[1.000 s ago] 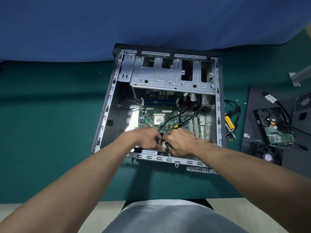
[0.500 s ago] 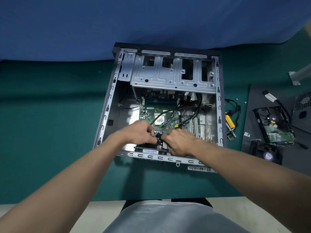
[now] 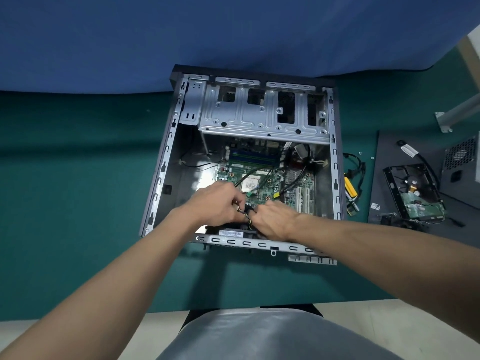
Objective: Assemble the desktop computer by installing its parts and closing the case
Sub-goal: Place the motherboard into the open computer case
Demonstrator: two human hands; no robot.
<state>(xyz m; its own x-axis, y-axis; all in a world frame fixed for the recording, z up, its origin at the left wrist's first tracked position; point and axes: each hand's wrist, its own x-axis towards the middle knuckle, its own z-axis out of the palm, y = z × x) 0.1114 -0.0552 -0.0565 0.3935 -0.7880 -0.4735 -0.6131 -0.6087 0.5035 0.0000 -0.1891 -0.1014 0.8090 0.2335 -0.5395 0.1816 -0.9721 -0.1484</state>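
The open grey computer case (image 3: 166, 162) lies on the green mat, its green motherboard (image 3: 262, 188) and bare CPU (image 3: 250, 183) showing under the silver drive cage (image 3: 259, 118). My left hand (image 3: 218, 203) and my right hand (image 3: 272, 220) meet over the case's near edge. Both pinch a thin bundle of coloured wires (image 3: 246, 216) with a small connector. A black part with a white label (image 3: 231, 232) sits just below them, mostly hidden by the hands.
A hard drive in a black bracket (image 3: 413, 193) lies on a dark side panel (image 3: 384, 162) at the right, beside a black box with a vent grille (image 3: 459, 172). Yellow-tipped cables (image 3: 350, 188) lie beside the case. A blue cloth (image 3: 207, 35) hangs behind.
Both hands have lifted slightly away from the case's near edge toward the motherboard, pulling the wires up. The black labelled part beneath them is now more exposed.
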